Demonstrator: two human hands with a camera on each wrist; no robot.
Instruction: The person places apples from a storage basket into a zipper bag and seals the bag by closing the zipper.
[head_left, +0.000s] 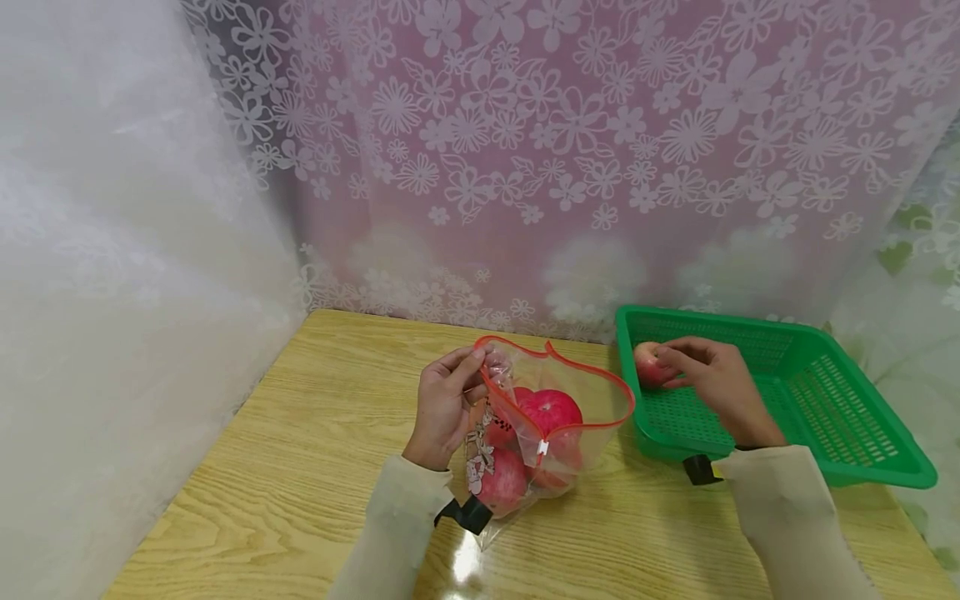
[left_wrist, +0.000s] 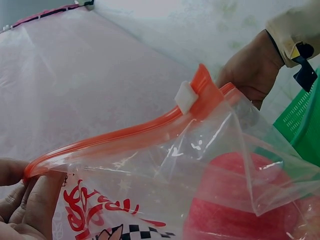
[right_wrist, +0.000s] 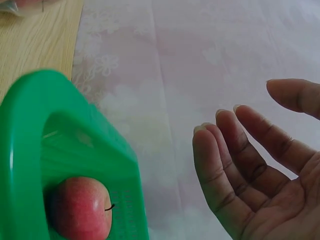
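My left hand [head_left: 444, 407] pinches the orange rim of a clear slider zip bag [head_left: 600, 387] at its left corner, thumb against fingers. The bag's mouth gapes, and its white slider [left_wrist: 186, 98] sits along the rim. Several red apples, one of them at the top [head_left: 553, 410], fill the bag, which has printed figures on its side. My right hand [head_left: 723, 387] hangs over the green basket [head_left: 817, 350] with fingers relaxed and thumb apart, holding nothing. Below its fingertips, a single apple [right_wrist: 82, 209] lies in the basket's left corner, stem showing.
The wood-grain table [head_left: 300, 467] carries both the bag and the basket, the basket at the right. Behind the table hangs a pink floral curtain [head_left: 480, 167], and a pale white sheet [head_left: 135, 275] covers the left side.
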